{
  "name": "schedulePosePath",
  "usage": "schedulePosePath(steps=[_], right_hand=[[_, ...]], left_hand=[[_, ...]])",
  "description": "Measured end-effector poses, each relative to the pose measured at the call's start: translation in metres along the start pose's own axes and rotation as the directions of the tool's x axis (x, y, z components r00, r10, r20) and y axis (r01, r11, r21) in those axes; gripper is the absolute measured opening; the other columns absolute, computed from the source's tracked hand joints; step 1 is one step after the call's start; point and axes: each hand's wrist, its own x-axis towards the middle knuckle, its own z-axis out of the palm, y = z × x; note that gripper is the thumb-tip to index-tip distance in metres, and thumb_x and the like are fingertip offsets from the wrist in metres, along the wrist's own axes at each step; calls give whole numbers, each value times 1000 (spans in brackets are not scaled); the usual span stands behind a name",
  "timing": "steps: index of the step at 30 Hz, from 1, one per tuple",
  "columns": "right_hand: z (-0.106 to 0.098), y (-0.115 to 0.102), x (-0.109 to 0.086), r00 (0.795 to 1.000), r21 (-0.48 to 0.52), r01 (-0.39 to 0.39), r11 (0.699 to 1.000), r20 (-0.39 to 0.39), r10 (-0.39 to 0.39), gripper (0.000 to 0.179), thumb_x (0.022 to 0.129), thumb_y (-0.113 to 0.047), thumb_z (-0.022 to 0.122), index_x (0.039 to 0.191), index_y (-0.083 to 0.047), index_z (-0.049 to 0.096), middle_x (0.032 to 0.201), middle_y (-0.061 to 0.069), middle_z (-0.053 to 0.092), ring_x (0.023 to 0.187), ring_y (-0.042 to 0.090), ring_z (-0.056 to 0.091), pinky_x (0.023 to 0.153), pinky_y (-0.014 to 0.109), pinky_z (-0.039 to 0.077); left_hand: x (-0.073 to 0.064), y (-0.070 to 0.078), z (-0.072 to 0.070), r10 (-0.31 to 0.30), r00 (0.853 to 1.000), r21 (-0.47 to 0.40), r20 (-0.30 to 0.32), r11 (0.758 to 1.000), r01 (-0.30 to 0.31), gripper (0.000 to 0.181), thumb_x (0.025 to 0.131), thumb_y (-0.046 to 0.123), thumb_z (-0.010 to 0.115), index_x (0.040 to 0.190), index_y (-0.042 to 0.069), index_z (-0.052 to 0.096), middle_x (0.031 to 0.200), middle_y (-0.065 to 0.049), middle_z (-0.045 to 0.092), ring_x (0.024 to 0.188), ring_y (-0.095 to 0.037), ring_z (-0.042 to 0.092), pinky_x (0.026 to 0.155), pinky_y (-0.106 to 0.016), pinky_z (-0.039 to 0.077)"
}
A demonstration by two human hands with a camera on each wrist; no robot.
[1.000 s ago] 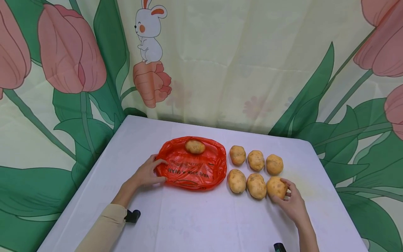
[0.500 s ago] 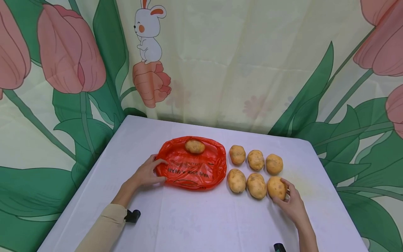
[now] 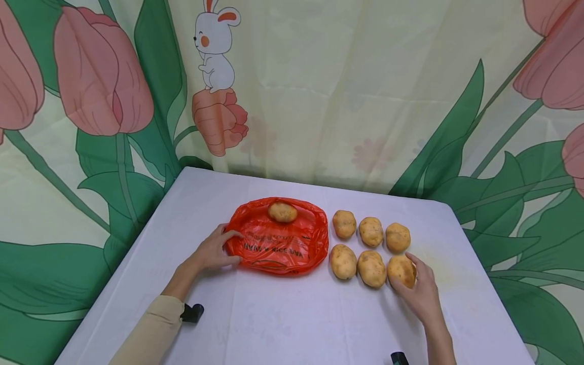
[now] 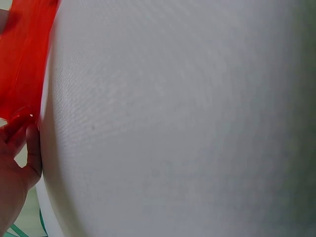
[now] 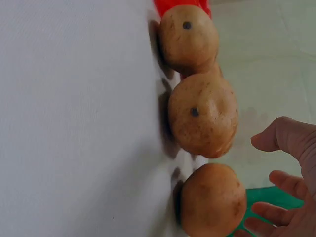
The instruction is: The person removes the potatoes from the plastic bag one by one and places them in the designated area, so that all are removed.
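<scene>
In the head view my left hand (image 3: 213, 252) holds the left edge of a red plastic bag (image 3: 274, 253), which lies spread with its mouth up. Fingers and thumb curl round the bag's edge in the left wrist view too. A potato (image 3: 282, 212) rests inside at the far side. To the right, my right hand (image 3: 421, 291) is over the nearest right-hand potato (image 3: 399, 267). The right wrist view shows its thumb and fingers spread, apart from that potato (image 5: 212, 200). More potatoes stand in two rows, including one in the front middle (image 3: 371, 269) and one at front left (image 3: 343, 262).
Behind the front row are three more potatoes, one of them at back right (image 3: 398, 238). A white cloth (image 3: 292, 319) covers the table. A curtain (image 3: 315, 101) printed with tulips and a rabbit hangs behind the far edge.
The right hand has loosened from the front right potato and shifted slightly up and left, its fingers now spread. The left hand and the bag have stayed put.
</scene>
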Motion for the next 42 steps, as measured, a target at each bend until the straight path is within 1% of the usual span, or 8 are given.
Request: schedulePosePath(steps=[3, 6, 10, 13, 20, 27, 33, 42], right_hand=[[4, -13, -3, 999, 25, 39, 999, -32, -38, 75, 89, -7, 73, 153, 2, 34, 153, 33, 30, 140, 51, 32, 112, 71, 28], [8, -24, -7, 992, 35, 113, 993, -57, -111, 71, 88, -5, 72, 150, 1, 39, 151, 32, 35, 138, 50, 34, 110, 70, 29], [15, -38, -11, 964, 22, 256, 967, -81, -253, 67, 85, -2, 74, 145, 2, 45, 146, 29, 43, 136, 48, 37, 106, 71, 32], [21, -48, -15, 945, 26, 322, 946, -71, -320, 67, 84, -2, 76, 144, 2, 47, 144, 27, 46, 133, 47, 41, 103, 70, 36], [36, -66, -20, 949, 44, 314, 948, 20, -315, 68, 86, -4, 76, 147, -4, 46, 148, 23, 45, 138, 44, 41, 108, 69, 36], [57, -79, -20, 943, 73, 323, 944, 56, -327, 67, 85, -6, 78, 146, -5, 48, 144, 20, 51, 131, 39, 48, 107, 63, 44], [75, -92, -16, 954, 123, 268, 955, 106, -281, 65, 88, -11, 77, 147, -10, 49, 147, 14, 50, 135, 35, 48, 105, 58, 48], [94, -113, -6, 936, 205, 296, 933, 130, -326, 64, 89, -13, 76, 147, -10, 50, 144, 14, 55, 128, 37, 53, 102, 58, 51]], left_hand=[[0, 1, -1, 2, 1000, 4, -1, 1000, -2, 62, 74, 36, 82, 132, 22, 62, 151, -16, 39, 136, -40, 43, 102, -63, 49], [0, 2, -1, 5, 1000, 4, -1, 1000, -5, 63, 75, 36, 81, 132, 21, 62, 151, -16, 39, 136, -40, 42, 102, -62, 49], [-1, 3, -1, 5, 1000, 6, 2, 1000, -5, 63, 75, 36, 81, 133, 20, 62, 151, -17, 39, 137, -40, 42, 103, -63, 48], [-1, 3, -1, 0, 1000, 10, 0, 1000, 0, 63, 74, 36, 82, 132, 21, 62, 151, -17, 39, 138, -40, 42, 102, -63, 49], [0, 4, -1, -13, 1000, 16, 5, 1000, 13, 65, 74, 36, 82, 134, 20, 62, 152, -16, 39, 138, -40, 41, 103, -63, 48], [0, 4, -1, -26, 1000, 9, 8, 1000, 25, 65, 74, 36, 82, 134, 20, 62, 152, -16, 39, 138, -39, 41, 103, -62, 48], [-1, 3, -1, -24, 1000, 8, 8, 1000, 24, 64, 75, 37, 81, 134, 20, 61, 152, -16, 38, 138, -40, 41, 103, -63, 48], [0, 2, 0, -20, 1000, 16, 8, 1000, 20, 64, 75, 37, 81, 134, 22, 62, 153, -16, 38, 138, -39, 41, 102, -62, 49]])
